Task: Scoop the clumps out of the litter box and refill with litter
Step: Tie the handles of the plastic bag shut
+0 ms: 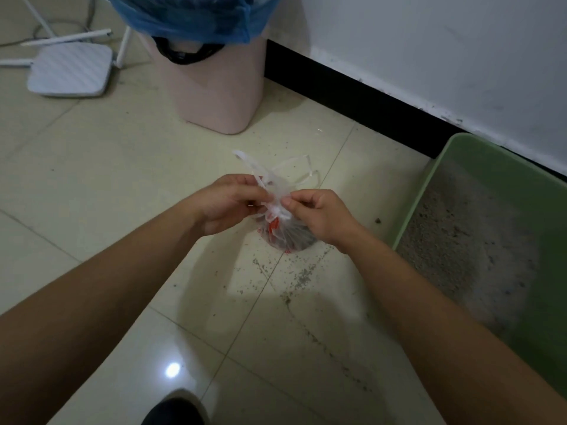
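My forearms (122,286) meet ahead: left grip (233,200) and right grip (319,216) both pinch the waste bag (285,237) at its neck, body directly below them.

1. Nothing here that I can actually read, tbh.
2. The plastic bag (287,237) has some red print on it, but it's all crumpled and blurry, so no letters come through.
3. The white router (69,72) on the floor shows no brand or label I can make out.
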